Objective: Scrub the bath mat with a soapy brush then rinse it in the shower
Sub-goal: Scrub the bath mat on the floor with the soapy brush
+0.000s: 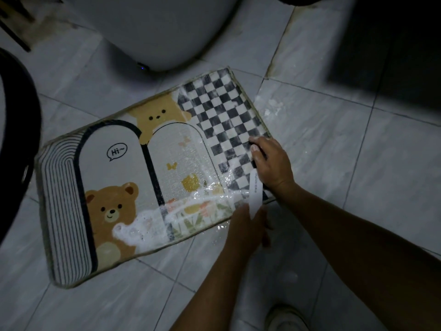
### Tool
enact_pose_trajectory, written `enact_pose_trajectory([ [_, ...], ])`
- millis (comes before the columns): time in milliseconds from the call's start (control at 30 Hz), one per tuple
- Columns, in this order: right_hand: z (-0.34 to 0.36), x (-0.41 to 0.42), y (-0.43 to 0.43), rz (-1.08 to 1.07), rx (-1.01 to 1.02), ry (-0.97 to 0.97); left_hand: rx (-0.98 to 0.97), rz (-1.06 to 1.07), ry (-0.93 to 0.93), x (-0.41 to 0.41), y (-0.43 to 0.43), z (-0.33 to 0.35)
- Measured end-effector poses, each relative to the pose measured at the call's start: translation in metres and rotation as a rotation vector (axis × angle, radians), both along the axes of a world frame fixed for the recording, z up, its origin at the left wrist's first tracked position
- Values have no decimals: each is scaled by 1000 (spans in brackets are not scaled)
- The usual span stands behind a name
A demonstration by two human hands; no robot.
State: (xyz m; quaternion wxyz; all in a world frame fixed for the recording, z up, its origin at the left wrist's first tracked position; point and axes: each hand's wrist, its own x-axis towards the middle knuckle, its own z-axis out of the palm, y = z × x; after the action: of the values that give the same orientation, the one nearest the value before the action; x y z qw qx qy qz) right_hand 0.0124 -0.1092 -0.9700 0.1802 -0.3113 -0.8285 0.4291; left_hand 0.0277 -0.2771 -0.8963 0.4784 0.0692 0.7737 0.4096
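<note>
A bath mat [114,187] printed with two bears, arches and a black-and-white chequered corner lies flat on the tiled floor. White foam covers its near edge and streaks the chequered part. My right hand [272,163] grips a brush [255,194] and presses its dark head onto the chequered corner. The brush's white handle sticks out toward me. My left hand [248,225] is by the mat's near edge, just under the handle's end. It is blurred, so how its fingers lie is unclear.
A white toilet base [155,32] stands just beyond the mat. A black round object [14,139] is at the left and a dark cabinet [393,44] at the upper right. Foam spots [272,108] lie on the tiles. A pale slipper [286,318] is at the bottom.
</note>
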Motion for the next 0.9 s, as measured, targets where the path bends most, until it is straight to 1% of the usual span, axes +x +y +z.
enact_pose_trajectory([
  [67,-1,0,1,16,34,-15,-46,77,-156,1,4,2],
  [133,-1,-2,2,21,52,-30,-81,215,-233,-2,-4,0],
  [167,0,-2,2,21,57,-34,-76,302,-257,-3,-17,-4],
  [233,-1,-1,1,24,75,-35,3,504,-335,-7,-56,-9],
  [300,0,-1,0,32,76,-36,57,703,-382,-16,-103,-11],
  [367,0,-1,-1,39,88,-41,51,835,-360,-21,-136,-9],
  [433,1,-1,-3,55,117,-53,27,835,-336,-18,-139,0],
  [467,2,-1,-4,60,119,-62,19,786,-321,-15,-129,7],
  [600,5,-2,-7,47,134,-117,26,479,-214,-6,-36,26],
  [667,4,-1,-9,38,137,-140,8,379,-199,-6,10,21],
  [700,4,-3,-10,35,133,-137,3,379,-197,-12,25,11],
  [767,4,-1,-9,18,135,-136,-27,405,-249,-25,36,-4],
  [833,4,-2,-10,28,156,-149,-8,425,-328,-38,22,-11],
  [900,4,-2,-8,49,163,-157,25,564,-382,-40,-7,-15],
])
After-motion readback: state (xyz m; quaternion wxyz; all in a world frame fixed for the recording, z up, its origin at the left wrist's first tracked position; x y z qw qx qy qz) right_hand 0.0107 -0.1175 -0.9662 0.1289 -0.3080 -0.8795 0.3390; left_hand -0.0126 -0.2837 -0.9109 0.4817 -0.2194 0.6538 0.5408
